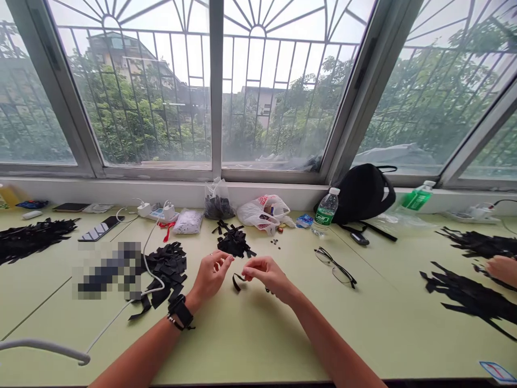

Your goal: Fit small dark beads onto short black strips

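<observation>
My right hand point(267, 274) is closed in a pinch on a short black fabric strip point(236, 283), which hangs curled from the fingertips above the table. Just to its left, my left hand point(211, 276) has thumb and forefinger pressed together; whatever is between them, if anything, is too small to make out. A black watch and a bracelet circle the left wrist. Beyond both hands lies a small heap of black strips point(233, 242). A larger pile of black strips point(166, 272) spreads to the left of my left hand. Small dark pieces show partly under my right wrist.
A white cable point(158, 290) crosses the left pile. Eyeglasses point(336, 267) lie right of my hands. Along the window stand plastic bags point(264, 214), a water bottle point(325, 213) and a black backpack point(359, 194). At far right, another person's hand point(503, 269) is beside black strips point(472, 293).
</observation>
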The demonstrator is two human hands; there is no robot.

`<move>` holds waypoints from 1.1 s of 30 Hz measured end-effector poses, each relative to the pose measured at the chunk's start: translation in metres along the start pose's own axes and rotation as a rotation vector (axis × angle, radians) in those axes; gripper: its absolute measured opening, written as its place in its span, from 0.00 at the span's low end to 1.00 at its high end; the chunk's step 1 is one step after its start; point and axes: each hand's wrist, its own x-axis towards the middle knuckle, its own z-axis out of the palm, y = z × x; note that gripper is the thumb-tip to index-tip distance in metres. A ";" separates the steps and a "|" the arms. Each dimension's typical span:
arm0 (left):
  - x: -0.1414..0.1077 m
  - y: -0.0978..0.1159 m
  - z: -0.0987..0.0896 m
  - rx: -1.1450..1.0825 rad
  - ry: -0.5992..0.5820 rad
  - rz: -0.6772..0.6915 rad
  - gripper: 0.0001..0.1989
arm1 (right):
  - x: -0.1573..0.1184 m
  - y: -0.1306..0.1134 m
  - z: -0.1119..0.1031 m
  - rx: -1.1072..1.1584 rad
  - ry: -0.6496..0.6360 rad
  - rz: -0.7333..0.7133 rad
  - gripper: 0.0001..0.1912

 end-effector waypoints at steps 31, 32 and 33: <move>-0.007 0.009 0.002 0.139 -0.079 0.116 0.15 | 0.055 0.009 -0.010 -0.595 0.287 -0.196 0.17; -0.008 0.008 0.003 0.147 -0.144 0.126 0.15 | 0.057 0.004 -0.007 -0.631 0.296 -0.225 0.15; -0.009 0.006 0.005 0.156 -0.204 0.132 0.14 | 0.058 -0.002 -0.002 -0.648 0.287 -0.246 0.13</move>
